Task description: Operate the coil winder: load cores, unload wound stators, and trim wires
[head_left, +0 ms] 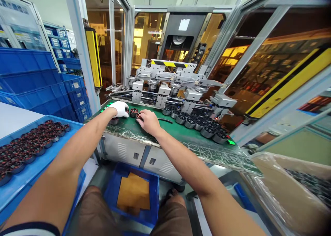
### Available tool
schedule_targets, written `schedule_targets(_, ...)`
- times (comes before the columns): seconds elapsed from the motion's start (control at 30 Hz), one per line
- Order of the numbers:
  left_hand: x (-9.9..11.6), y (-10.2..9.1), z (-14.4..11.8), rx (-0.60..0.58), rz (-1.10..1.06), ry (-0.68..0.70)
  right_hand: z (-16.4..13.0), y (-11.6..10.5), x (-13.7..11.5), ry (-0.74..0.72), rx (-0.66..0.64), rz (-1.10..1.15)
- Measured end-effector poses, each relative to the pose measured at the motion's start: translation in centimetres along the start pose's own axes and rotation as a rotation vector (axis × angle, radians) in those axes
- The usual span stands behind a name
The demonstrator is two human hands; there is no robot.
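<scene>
My left hand [120, 109], in a white glove, is at the left of the green bench top, with its fingers curled round a small motor stator mostly hidden by them. Below that hand stands another motor stator [114, 121]. A stator with copper-red windings [133, 111] sits between my two hands, touched by neither as far as I can see. My bare right hand [149, 121] grips one more stator [138, 115] by its side, thumb in front and fingers over the top. A short black rod [165, 120] lies just right of this hand.
Several grey-and-black round motor parts [190, 121] line the bench's right side. Behind stands a machine with metal clamps [164, 89]. A blue tray [74, 125] of stators is at left, a blue bin [154, 194] below, and a plastic-lined box [279, 187] at right. Yellow posts [93, 57] flank the opening.
</scene>
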State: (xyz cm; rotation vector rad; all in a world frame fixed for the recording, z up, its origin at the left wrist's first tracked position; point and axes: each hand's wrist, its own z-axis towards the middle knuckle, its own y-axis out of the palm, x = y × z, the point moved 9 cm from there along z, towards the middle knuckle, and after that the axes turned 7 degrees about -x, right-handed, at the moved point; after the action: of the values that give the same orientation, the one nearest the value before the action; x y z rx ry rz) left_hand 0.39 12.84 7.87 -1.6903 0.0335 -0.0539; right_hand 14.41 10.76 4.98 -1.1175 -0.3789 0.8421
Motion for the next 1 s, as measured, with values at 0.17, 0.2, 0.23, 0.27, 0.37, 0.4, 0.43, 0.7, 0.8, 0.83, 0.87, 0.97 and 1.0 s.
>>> schedule_targets(0.17, 0.3, 0.7, -3.0, -0.047, 0.049, 0.067, -0.6, -0.9, -1.5, -0.023, -0.003, 0.008)
schedule_targets(0.2, 0.3, 0.8, -3.6, -0.044, 0.047, 0.075, -0.7, -0.8, -2.3, -0.051, -0.015, 0.018)
schedule_targets(0.23, 0.3, 0.9, -4.1, -0.038, 0.042, 0.08, -0.8, -0.5, -3.1, -0.072, -0.033, 0.027)
schedule_targets(0.27, 0.3, 1.0, -4.4, -0.031, 0.035, 0.083, -0.8, -0.2, -3.8, -0.079, -0.057, 0.034)
schedule_targets(0.37, 0.2, 1.3, -5.1, -0.008, 0.013, 0.084, -0.4, 0.6, -4.8, -0.029, -0.119, 0.034)
schedule_targets(0.4, 0.2, 1.3, -5.2, -0.001, 0.007, 0.083, -0.2, 0.8, -4.8, -0.009, -0.135, 0.029)
schedule_targets(0.43, 0.2, 1.3, -5.3, 0.005, 0.004, 0.082, 0.0, 0.8, -4.8, 0.004, -0.151, 0.024)
schedule_targets(0.7, 0.5, 1.4, -4.9, -0.008, -0.007, 0.086, -1.9, 0.2, -2.9, -0.11, -0.267, 0.055)
schedule_targets(0.8, 0.4, 1.3, -5.2, -0.016, -0.026, 0.087, -2.7, -0.6, -2.4, -0.151, -0.248, 0.104)
schedule_targets(0.83, 0.4, 1.2, -5.4, -0.022, -0.03, 0.089, -2.6, -1.1, -2.2, -0.156, -0.224, 0.121)
schedule_targets(0.87, 0.4, 0.9, -5.6, -0.03, -0.029, 0.094, -2.5, -1.7, -1.9, -0.149, -0.187, 0.136)
schedule_targets(0.97, 0.8, -0.5, -5.6, -0.042, -0.034, 0.095, -1.4, -3.4, -0.3, -0.063, -0.018, 0.151)
schedule_targets(1.0, 1.0, -1.2, -5.2, -0.025, -0.036, 0.084, -1.0, -3.6, 0.3, -0.035, 0.029, 0.148)
